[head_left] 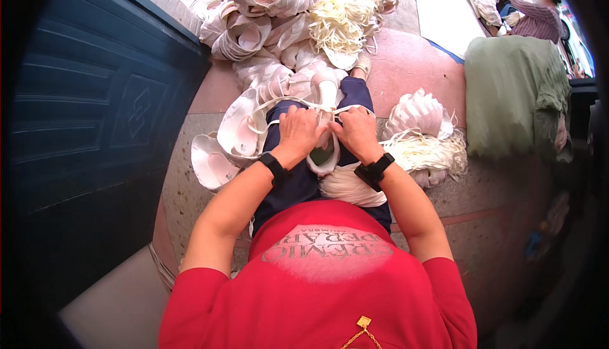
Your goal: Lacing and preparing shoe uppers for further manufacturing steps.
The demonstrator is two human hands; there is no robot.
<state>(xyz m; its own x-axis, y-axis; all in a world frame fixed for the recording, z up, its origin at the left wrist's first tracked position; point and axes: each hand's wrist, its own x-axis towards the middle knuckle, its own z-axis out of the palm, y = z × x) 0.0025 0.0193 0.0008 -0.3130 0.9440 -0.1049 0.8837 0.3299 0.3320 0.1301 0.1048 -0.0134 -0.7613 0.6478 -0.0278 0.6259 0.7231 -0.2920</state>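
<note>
A pale pink-and-white shoe upper [325, 160] with a greenish inside rests between my thighs, its opening toward me. Its white tongue [326, 93] points away. My left hand [298, 131] is closed at the upper's left edge, thumb toward the middle. Opposite it, my right hand [357, 133] pinches at the right edge. A cream shoelace [303, 102] runs loosely between both hands, its loop hanging past the left one; my fingertips partly hide where it enters the upper. More shoe uppers [238, 127] lie beside my left leg.
A large heap of shoe uppers [244, 32] stands ahead, with a tangle of cream laces [339, 22] on it. Right of my leg lie another lace bundle [438, 152] and stacked uppers [419, 114]. A green sack [517, 95] and a dark blue door [101, 114] flank me; a person [539, 16] sits far right.
</note>
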